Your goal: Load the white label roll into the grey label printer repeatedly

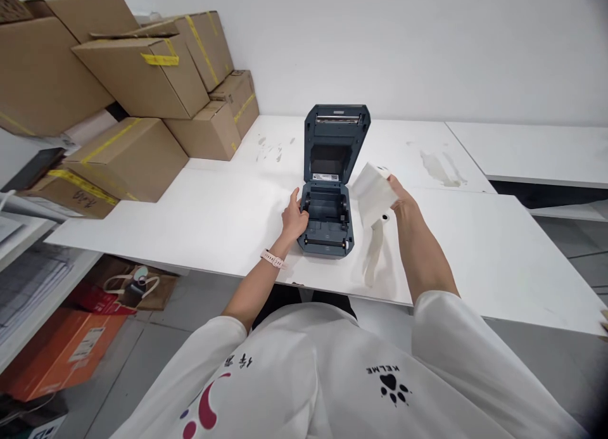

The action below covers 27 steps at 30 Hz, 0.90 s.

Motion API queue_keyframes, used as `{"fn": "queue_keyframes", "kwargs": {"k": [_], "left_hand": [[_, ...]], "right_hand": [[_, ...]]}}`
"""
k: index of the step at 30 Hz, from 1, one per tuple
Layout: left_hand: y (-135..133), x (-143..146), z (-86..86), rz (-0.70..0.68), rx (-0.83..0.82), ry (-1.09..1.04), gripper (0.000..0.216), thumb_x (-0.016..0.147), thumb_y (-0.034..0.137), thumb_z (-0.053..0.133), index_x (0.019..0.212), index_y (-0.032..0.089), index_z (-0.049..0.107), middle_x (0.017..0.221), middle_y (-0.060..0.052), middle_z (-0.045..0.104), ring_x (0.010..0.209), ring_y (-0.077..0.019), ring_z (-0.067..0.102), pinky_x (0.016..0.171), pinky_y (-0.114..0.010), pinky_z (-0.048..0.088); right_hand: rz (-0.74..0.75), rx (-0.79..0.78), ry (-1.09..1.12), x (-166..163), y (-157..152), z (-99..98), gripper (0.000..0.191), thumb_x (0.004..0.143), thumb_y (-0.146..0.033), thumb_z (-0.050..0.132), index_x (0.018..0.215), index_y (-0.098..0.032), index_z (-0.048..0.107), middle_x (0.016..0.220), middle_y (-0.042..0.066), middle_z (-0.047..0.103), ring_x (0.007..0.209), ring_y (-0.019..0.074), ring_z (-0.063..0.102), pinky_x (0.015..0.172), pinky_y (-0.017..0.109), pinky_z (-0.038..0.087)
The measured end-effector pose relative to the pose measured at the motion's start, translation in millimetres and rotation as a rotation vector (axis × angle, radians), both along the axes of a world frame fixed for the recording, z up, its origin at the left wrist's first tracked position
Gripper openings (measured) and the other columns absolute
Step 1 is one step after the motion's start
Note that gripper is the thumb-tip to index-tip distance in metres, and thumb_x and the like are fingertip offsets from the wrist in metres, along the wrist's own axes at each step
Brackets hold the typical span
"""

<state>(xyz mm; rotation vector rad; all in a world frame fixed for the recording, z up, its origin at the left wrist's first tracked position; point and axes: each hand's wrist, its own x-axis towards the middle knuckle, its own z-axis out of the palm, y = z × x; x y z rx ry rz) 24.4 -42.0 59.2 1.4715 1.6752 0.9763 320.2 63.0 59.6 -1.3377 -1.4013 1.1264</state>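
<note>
A dark grey label printer (325, 227) stands on the white table in front of me with its lid (335, 135) raised. Its inner bay shows no roll. My left hand (295, 218) grips the printer's left edge, thumb over the rim and index finger pointing up. To the right of the printer, my right hand (401, 195) holds a white label roll (373, 195) just over the table. Its fingers are partly hidden behind the roll. A loose paper strip (374, 254) hangs from the roll toward the front edge. Near the roll's lower end is a small black round spot.
Cardboard boxes (142, 71) with yellow tape are stacked at the back left. The white table (213, 217) has grey smudges and a front edge close to my body. At lower left are a shelf (42, 287) and an orange box (71, 350). A white wall stands behind.
</note>
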Motion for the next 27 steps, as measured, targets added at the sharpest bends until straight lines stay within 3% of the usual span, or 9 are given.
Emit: {"fn": "queue_keyframes", "kwargs": {"k": [2, 5, 7, 10, 14, 19, 23, 27], "left_hand": [[0.3, 0.0, -0.8, -0.002, 0.004, 0.014, 0.087, 0.075, 0.010, 0.053, 0.159, 0.025, 0.033, 0.142, -0.008, 0.068, 0.128, -0.0291, 0.065, 0.113, -0.049, 0.041], [1.2, 0.0, -1.5, -0.010, 0.008, 0.037, 0.087, 0.076, 0.009, 0.052, 0.159, 0.023, 0.032, 0.140, -0.009, 0.069, 0.126, -0.0297, 0.066, 0.113, -0.050, 0.041], [1.2, 0.3, -1.0, -0.014, 0.009, 0.045, 0.086, 0.077, 0.008, 0.052, 0.160, 0.021, 0.031, 0.140, -0.010, 0.068, 0.126, -0.0308, 0.066, 0.113, -0.051, 0.041], [-0.2, 0.7, 1.3, -0.015, 0.003, 0.039, 0.086, 0.078, 0.008, 0.050, 0.160, 0.021, 0.030, 0.140, -0.010, 0.069, 0.128, -0.0308, 0.064, 0.114, -0.050, 0.040], [-2.4, 0.4, 4.5, -0.021, -0.015, 0.041, 0.087, 0.078, 0.007, 0.049, 0.161, 0.023, 0.028, 0.143, -0.007, 0.067, 0.129, -0.0291, 0.063, 0.113, -0.047, 0.041], [-1.5, -0.9, 3.9, -0.020, -0.013, 0.031, 0.086, 0.078, 0.007, 0.050, 0.160, 0.021, 0.030, 0.144, -0.009, 0.066, 0.131, -0.0300, 0.061, 0.114, -0.048, 0.040], [-0.5, -1.0, -2.5, -0.013, -0.017, -0.057, 0.085, 0.079, 0.009, 0.053, 0.160, 0.024, 0.031, 0.148, -0.009, 0.063, 0.133, -0.0313, 0.060, 0.117, -0.052, 0.038], [-0.9, 1.0, -12.1, -0.048, -0.045, -0.430, 0.085, 0.081, 0.013, 0.052, 0.161, 0.022, 0.026, 0.164, -0.010, 0.044, 0.146, -0.0256, 0.049, 0.118, -0.042, 0.041]], "right_hand": [[0.078, 0.046, 0.030, -5.0, -8.8, 19.1, 0.066, 0.064, -0.066, 0.074, 0.113, -0.023, 0.066, 0.117, 0.011, 0.074, 0.110, 0.0319, 0.067, 0.089, 0.042, 0.058], [0.352, 0.167, -0.076, -30.3, -19.3, 54.4, 0.071, 0.061, -0.059, 0.083, 0.121, -0.025, 0.066, 0.124, 0.007, 0.072, 0.113, 0.0322, 0.067, 0.093, 0.042, 0.056], [0.519, 0.247, -0.356, -59.1, -24.4, 73.6, 0.075, 0.059, -0.051, 0.087, 0.126, -0.026, 0.064, 0.127, 0.007, 0.071, 0.114, 0.0323, 0.066, 0.095, 0.044, 0.055], [0.631, 0.285, -0.880, -104.4, -30.4, 85.9, 0.068, 0.059, -0.042, 0.087, 0.121, -0.024, 0.065, 0.124, 0.010, 0.069, 0.113, 0.0353, 0.065, 0.095, 0.047, 0.052], [0.687, 0.192, -1.204, -138.3, -34.2, 76.1, 0.063, 0.067, -0.042, 0.082, 0.123, -0.020, 0.062, 0.123, 0.014, 0.067, 0.115, 0.0382, 0.064, 0.094, 0.048, 0.052], [0.673, 0.191, -1.209, -135.4, -47.1, 59.1, 0.066, 0.080, -0.036, 0.075, 0.140, -0.016, 0.056, 0.134, 0.018, 0.063, 0.126, 0.0391, 0.060, 0.100, 0.047, 0.051], [0.497, 0.418, -1.085, -118.9, -96.2, 50.4, 0.051, 0.095, -0.029, 0.058, 0.143, -0.013, 0.057, 0.140, 0.018, 0.061, 0.130, 0.0380, 0.056, 0.107, 0.052, 0.048], [0.427, 0.538, -0.917, -111.3, -160.4, 25.9, 0.045, 0.104, -0.039, 0.046, 0.137, -0.014, 0.064, 0.146, 0.016, 0.061, 0.134, 0.0349, 0.057, 0.110, 0.052, 0.049]]}}
